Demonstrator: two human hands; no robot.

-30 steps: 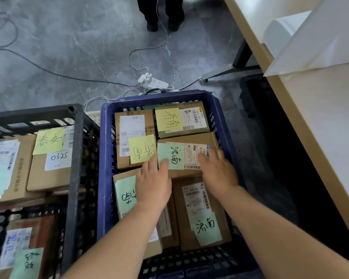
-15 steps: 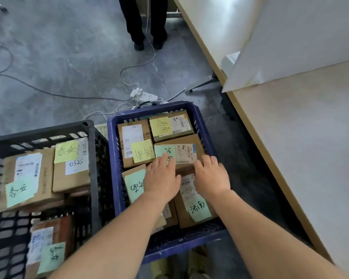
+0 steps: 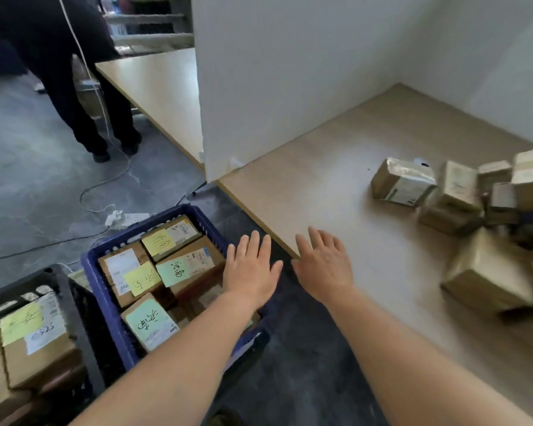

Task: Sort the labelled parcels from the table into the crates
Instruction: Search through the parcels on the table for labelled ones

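From my head camera, both my hands are empty. My left hand (image 3: 250, 269) hangs flat, fingers straight and slightly spread, over the right edge of the blue crate (image 3: 105, 290). My right hand (image 3: 323, 265) is just as flat and wide, over the near-left edge of the table (image 3: 336, 155), holding nothing. The unsorted parcels (image 3: 474, 216) lie in a loose heap at the right side of the table, well apart from both hands; they are blurred, so I cannot read any labels there. The blue crate on the floor to the left is packed with boxes carrying yellow and green notes (image 3: 142, 278), and the black crate (image 3: 74, 305) at the near left holds more. A person in dark clothes (image 3: 74, 72) stands at the far left, with a white cable (image 3: 105, 176) trailing across the floor.

I judge the next move is a reach right for a parcel. The heap looks unsteady, so pulling a lower box could tumble the others. Grabbing before reading a label risks the wrong crate, and the blue crate looks near full, so a parcel could slide off
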